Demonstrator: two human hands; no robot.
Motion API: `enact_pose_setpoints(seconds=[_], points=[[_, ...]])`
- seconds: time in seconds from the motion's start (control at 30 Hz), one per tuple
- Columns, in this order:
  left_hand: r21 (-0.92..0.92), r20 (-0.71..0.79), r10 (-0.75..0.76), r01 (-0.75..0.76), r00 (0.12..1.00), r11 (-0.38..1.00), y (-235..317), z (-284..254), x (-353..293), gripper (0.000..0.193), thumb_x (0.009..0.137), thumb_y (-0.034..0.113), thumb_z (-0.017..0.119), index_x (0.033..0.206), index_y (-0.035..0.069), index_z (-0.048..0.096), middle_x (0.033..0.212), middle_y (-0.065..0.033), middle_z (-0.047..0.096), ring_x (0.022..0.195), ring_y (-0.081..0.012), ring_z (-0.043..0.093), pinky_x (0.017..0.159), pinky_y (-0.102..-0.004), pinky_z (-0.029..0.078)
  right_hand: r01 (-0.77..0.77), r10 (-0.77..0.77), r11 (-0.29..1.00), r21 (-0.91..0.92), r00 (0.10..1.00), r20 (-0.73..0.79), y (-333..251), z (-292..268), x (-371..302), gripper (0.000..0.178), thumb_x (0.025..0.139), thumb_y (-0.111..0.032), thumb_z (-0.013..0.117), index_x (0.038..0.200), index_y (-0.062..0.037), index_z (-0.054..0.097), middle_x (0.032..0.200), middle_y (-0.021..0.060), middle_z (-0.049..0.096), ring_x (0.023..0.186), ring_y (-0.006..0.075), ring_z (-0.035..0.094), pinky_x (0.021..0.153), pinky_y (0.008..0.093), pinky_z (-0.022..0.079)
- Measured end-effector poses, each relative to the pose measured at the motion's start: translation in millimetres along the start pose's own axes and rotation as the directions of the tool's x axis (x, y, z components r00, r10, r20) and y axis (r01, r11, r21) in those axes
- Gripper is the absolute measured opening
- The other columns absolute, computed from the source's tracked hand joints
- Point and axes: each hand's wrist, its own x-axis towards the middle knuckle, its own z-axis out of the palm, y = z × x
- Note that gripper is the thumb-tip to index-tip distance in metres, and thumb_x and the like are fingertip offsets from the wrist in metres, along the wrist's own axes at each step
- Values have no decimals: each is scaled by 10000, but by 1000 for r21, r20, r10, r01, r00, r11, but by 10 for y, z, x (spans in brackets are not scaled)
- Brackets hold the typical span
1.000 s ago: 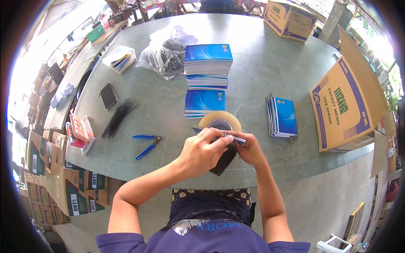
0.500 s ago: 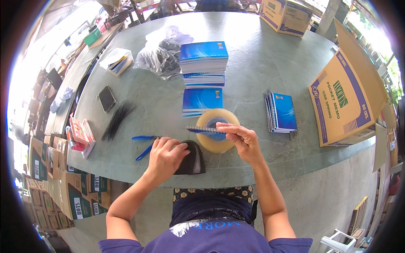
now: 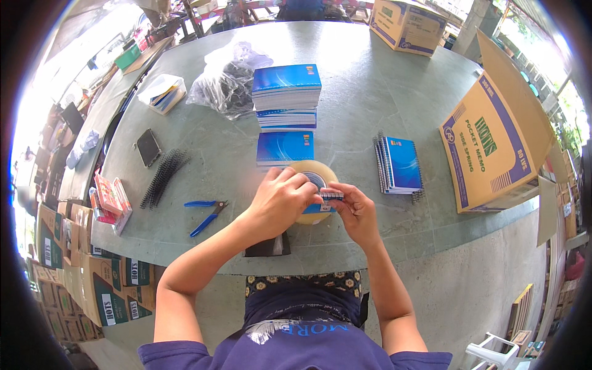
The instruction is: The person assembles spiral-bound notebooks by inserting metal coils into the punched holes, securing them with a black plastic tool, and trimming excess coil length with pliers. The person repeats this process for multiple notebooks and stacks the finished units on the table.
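Observation:
A small blue spiral notebook (image 3: 326,206) is held over a large roll of tan tape (image 3: 322,169). My right hand (image 3: 357,213) grips its right end, thumb below and fingers above. My left hand (image 3: 277,202) reaches across with its fingertips pinched at the notebook's bound edge; exactly what they pinch is hidden. Beneath my left wrist lies a dark, curved object (image 3: 268,248), mostly covered. Blue-handled cutting pliers (image 3: 208,217) rest with handles spread, left of my left forearm. Beyond the tape are stacked blue notebooks (image 3: 285,147), with a taller pile (image 3: 287,80) behind.
Bound notebooks (image 3: 401,163) and an open carton (image 3: 490,145) stand to the right; another carton (image 3: 407,28) is at the back. Black spiral coils (image 3: 162,177), a phone (image 3: 148,147), a red-and-white packet (image 3: 111,200), a plastic tub (image 3: 162,92) and a clear bag (image 3: 228,83) lie left.
My left hand has moved right and up from the dark object to the notebook's bound edge. The notebook has tipped so its blue cover shows, and my right hand's fingers have curled around it.

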Motion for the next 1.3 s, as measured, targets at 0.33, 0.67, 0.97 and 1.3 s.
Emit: enact_pose_setpoints(seconds=[0.33,0.67,0.97,1.3], points=[[-233,131,4,27,991,972,42,102,119,222,804,225,655,936,49,624,897,-116,626,897,-289,585,789,-402,457,-23,25,940,-340,1000,4,14,-97,-77,137,814,-87,671,934,-24,690,811,81,703,713,89,632,644,250,487],[-342,94,104,-66,990,937,134,264,209,171,760,90,619,903,-2,620,852,-143,618,848,-301,579,769,-391,473,-44,32,917,-397,999,-37,46,-116,-121,157,798,-72,637,936,2,653,779,134,676,705,114,638,637,267,481],[-404,118,42,9,992,915,143,249,186,177,751,59,628,920,7,618,859,-141,605,860,-308,566,757,-383,478,29,-75,869,-495,995,-73,-8,-53,-118,157,792,-98,656,926,-15,661,792,144,674,702,206,664,626,292,491],[-105,310,-277,322,909,941,10,-113,170,240,750,134,677,953,35,594,928,-160,633,876,-335,613,796,-412,467,89,-198,918,-386,947,-254,118,-263,-102,257,794,-59,683,1047,-35,645,1022,95,669,847,164,646,689,288,496]])
